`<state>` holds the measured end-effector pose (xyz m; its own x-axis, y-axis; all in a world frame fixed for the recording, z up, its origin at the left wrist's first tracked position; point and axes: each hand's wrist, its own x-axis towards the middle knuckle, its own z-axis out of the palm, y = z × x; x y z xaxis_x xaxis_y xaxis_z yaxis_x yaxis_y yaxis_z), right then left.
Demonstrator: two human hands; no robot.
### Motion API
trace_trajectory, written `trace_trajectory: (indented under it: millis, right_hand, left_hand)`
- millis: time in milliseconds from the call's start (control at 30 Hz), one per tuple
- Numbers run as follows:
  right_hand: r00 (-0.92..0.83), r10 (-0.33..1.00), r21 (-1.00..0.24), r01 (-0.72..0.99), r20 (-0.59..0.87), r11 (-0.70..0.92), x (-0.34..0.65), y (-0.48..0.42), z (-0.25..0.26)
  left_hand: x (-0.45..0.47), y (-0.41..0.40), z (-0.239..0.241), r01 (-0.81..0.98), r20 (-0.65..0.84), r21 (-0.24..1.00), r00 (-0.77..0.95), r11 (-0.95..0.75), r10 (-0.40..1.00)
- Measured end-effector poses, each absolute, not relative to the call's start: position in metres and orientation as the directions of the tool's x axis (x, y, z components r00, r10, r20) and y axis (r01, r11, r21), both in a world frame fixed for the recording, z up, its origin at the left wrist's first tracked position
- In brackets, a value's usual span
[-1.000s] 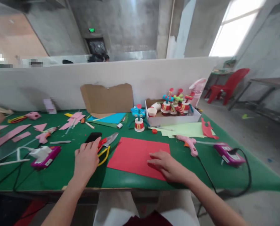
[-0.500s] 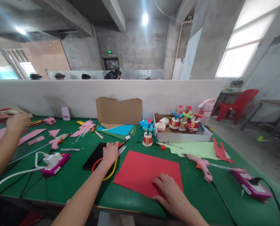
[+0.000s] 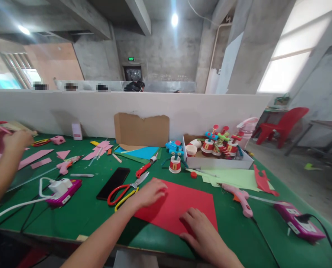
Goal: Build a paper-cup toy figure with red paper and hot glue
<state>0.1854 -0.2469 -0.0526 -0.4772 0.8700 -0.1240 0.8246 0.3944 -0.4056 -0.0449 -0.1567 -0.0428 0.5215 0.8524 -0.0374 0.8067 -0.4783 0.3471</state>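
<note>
Right hand: low in the frame, right of centre, this hand (image 3: 200, 230) rests on the red sheet's near right corner, fingers loosely bent, pinching nothing.
Sheet: the red sheet (image 3: 179, 201) lies flat in the lower centre, unmoved over the last 0.5 s, and now 2 hands are at it.
Left hand: here's the change! The left hand (image 3: 152, 193) has left the tools and swung right, over the sheet's left side, fingers extended and gripping nothing; contact I can't tell. It looks free for the paper now.
Scissors: lying bare left of the sheet, the scissors (image 3: 132, 185), 1 red loop and 1 yellow, beside the phone (image 3: 114, 182).
Red tool: just above the blades, the red tool (image 3: 143, 170) lies uncovered, seemingly put aside.
Cup figures: 1 figure (image 3: 175, 164) stands mid-frame; 3 more wait in the box (image 3: 218, 162), right of centre.
</note>
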Motion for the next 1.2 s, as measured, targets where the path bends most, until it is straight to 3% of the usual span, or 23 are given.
trace_trajectory:
  millis: [67, 200, 367, 600, 733, 833, 933, 1200]
  right_hand:
    - [-0.481, 0.867, -0.434, 0.814, -0.131, 0.386, 0.187, -0.245, -0.053]
    - [-0.48, 0.869, -0.481, 0.795, -0.122, 0.371, 0.189, -0.245, -0.05]
    - [-0.496, 0.863, -0.57, 0.739, -0.098, 0.36, 0.198, -0.241, -0.049]
    - [-0.481, 0.875, -0.612, 0.677, 0.051, 0.408, 0.212, -0.219, -0.046]
    - [-0.464, 0.883, -0.621, 0.673, 0.068, 0.401, 0.212, -0.222, -0.044]
    - [-0.463, 0.885, -0.625, 0.678, 0.045, 0.387, 0.214, -0.229, -0.046]
    - [-0.469, 0.883, -0.624, 0.682, 0.026, 0.381, 0.216, -0.233, -0.052]
    - [-0.478, 0.875, -0.58, 0.694, 0.071, 0.426, 0.215, -0.232, -0.071]
  left_hand:
    - [-0.036, -0.174, -0.041, 0.755, -0.134, 0.387, 0.615, -0.53, 0.777]
    - [-0.03, -0.198, -0.032, 0.822, -0.269, 0.28, 0.563, -0.496, 0.781]
    - [-0.03, -0.212, -0.024, 0.859, -0.303, 0.209, 0.511, -0.467, 0.805]
    - [-0.027, -0.217, -0.029, 0.853, -0.319, 0.221, 0.521, -0.473, 0.792]
    - [-0.047, -0.216, -0.026, 0.877, -0.177, 0.199, 0.472, -0.438, 0.864]
    - [-0.077, -0.214, -0.031, 0.972, -0.032, 0.09, 0.22, -0.216, 0.975]
    - [-0.103, -0.214, -0.048, 0.998, 0.004, -0.04, 0.042, -0.042, 0.999]
    - [-0.109, -0.19, -0.085, 0.993, 0.073, 0.039, 0.105, -0.108, 0.992]
